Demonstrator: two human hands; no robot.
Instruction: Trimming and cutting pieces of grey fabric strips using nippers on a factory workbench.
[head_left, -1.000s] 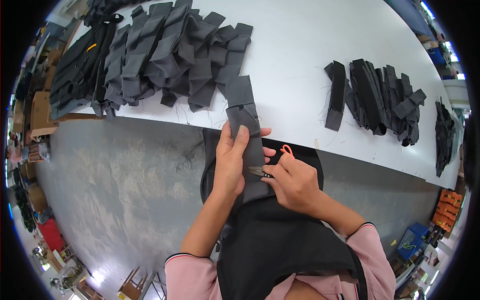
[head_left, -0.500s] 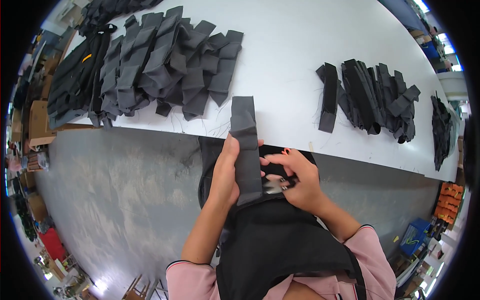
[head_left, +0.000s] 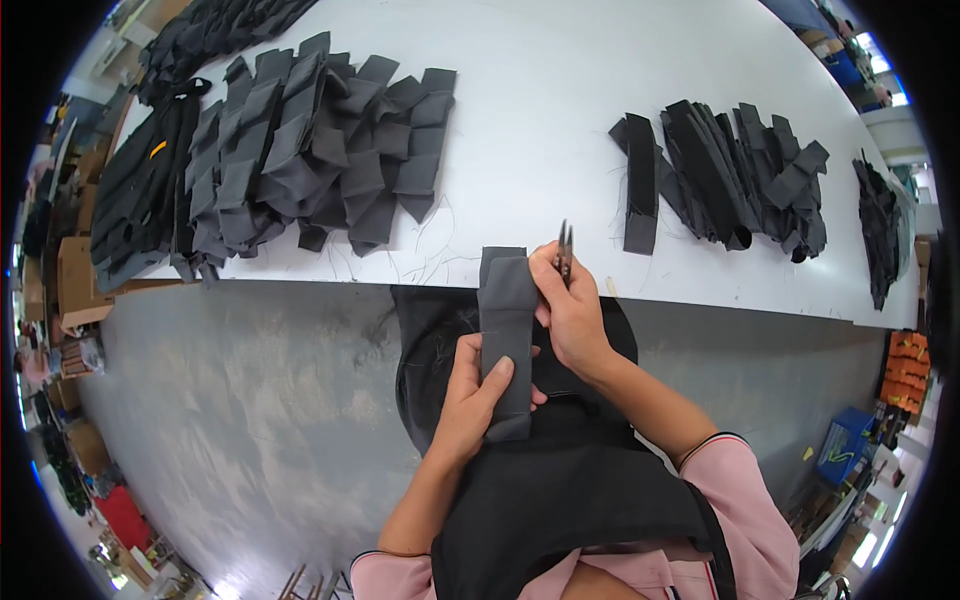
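A folded dark grey fabric strip (head_left: 507,325) stands upright before me, just off the table's front edge. My left hand (head_left: 470,398) is closed round its lower half, thumb across the face and fingertips showing past its right side. At the strip's upper right edge is my right hand (head_left: 573,310), closed, its thumb and fingers against the fabric. It also holds a pair of thread snips (head_left: 566,255), blades pointing up and away from the cloth. Part of the snips is hidden in the palm.
Overlapping grey fabric strips (head_left: 290,150) cover the left of the white table (head_left: 530,110). Black cloth pieces (head_left: 140,195) lie beyond them at the far left. On the right are more bundled strips (head_left: 705,175) and a dark bundle (head_left: 878,235). Loose threads lie near the front edge.
My right hand has risen from beside the strip's lower part to its upper edge, turning the snips upward. My left hand and the strip have moved lower, the left thumb now across the face.
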